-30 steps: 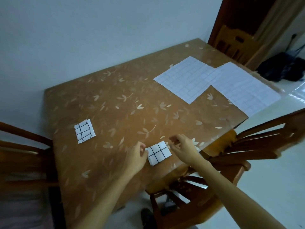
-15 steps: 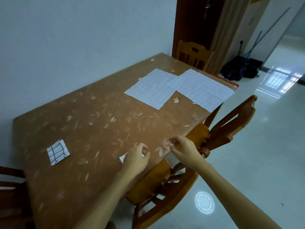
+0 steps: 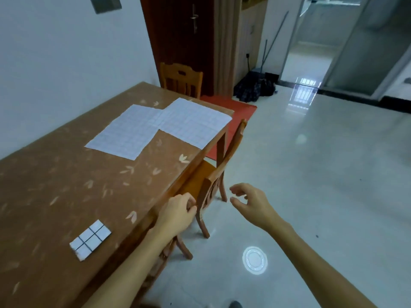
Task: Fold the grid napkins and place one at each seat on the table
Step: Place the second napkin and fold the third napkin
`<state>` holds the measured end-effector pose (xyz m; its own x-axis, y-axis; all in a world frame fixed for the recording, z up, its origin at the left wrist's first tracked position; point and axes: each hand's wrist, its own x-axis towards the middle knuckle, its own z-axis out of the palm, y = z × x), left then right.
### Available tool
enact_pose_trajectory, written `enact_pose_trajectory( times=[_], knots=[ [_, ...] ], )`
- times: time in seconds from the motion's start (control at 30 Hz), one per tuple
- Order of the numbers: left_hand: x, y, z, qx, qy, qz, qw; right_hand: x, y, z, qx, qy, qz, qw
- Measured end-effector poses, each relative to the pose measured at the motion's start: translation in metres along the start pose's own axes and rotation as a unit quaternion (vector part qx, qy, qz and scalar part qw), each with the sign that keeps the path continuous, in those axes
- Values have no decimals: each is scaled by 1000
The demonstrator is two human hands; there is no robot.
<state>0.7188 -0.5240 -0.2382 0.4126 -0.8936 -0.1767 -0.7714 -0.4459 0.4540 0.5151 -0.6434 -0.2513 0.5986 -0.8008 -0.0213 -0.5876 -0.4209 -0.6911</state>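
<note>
Head view: folded grid napkin (image 3: 90, 242) lower left on table (image 3: 55, 185), near edge. Two unfolded grid napkins (image 3: 191, 121) overlap, upper centre. Left hand (image 3: 178, 213) curled, empty, at table edge beside chair (image 3: 213, 181). Right hand (image 3: 251, 203) loosely spread, empty, over floor (image 3: 311, 174).

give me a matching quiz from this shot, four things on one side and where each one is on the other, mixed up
1 folded napkin
2 flat napkins
3 right hand
4 far chair

a over the floor, holding nothing
b at the table's far end, overlapping
c beyond the table, by the dark door
d by the table's near edge

Pairs: 1-d, 2-b, 3-a, 4-c
</note>
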Motion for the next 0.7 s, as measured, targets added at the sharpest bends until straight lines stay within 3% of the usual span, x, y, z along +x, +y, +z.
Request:
enact_pose_trajectory(
  times=[0.37, 0.7],
  knots=[
    [62, 92, 21, -32, -45, 44, 997, 0, 84, -78, 47, 73, 54, 995],
    [188, 163, 50, -101, -42, 91, 990, 93, 136, -129, 65, 92, 69, 991]
  ],
)
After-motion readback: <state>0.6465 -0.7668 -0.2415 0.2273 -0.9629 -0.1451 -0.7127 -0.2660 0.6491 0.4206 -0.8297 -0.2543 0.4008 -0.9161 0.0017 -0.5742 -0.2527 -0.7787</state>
